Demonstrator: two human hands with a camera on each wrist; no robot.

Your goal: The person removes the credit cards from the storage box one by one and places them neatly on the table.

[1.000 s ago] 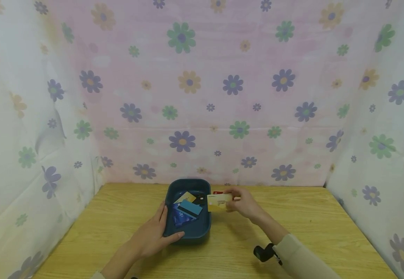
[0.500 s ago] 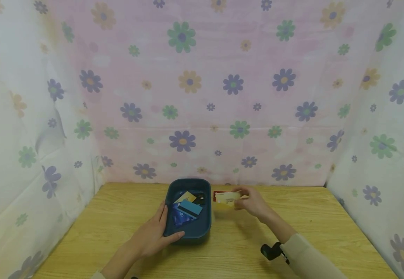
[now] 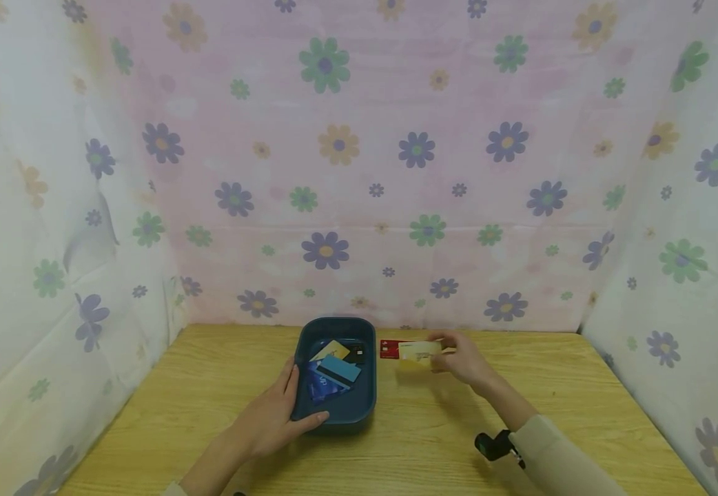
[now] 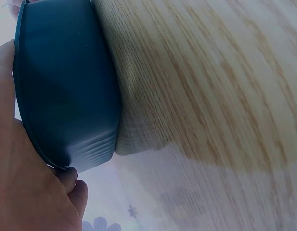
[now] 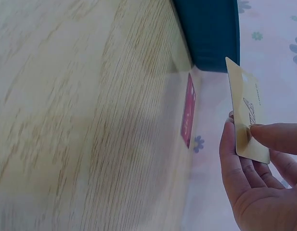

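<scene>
Between thumb and fingers, my right hand [image 3: 466,359] pinches a pale gold bank card [image 5: 249,110], held up off the tabletop to the right of the bin. Behind it a red card [image 3: 388,349] lies flat on the table, partly covered by the gold one in the head view. My left hand [image 3: 267,412] grips the dark blue plastic bin [image 3: 368,403] at its left side, with the thumb over the near rim. Inside the bin lie a light blue card with a black stripe [image 3: 338,371], dark blue cards [image 3: 322,387], a yellow card [image 3: 332,350] and a black card [image 3: 355,354].
The wooden table [image 3: 545,399] stretches out on both sides of the bin. Flowered cloth [image 3: 365,172] hangs behind and along both sides. A black wrist device [image 3: 493,446] sits at my right sleeve.
My right hand has moved right with the gold card, away from the bin's right rim, and more of the red card shows. The left hand and the bin have stayed put.
</scene>
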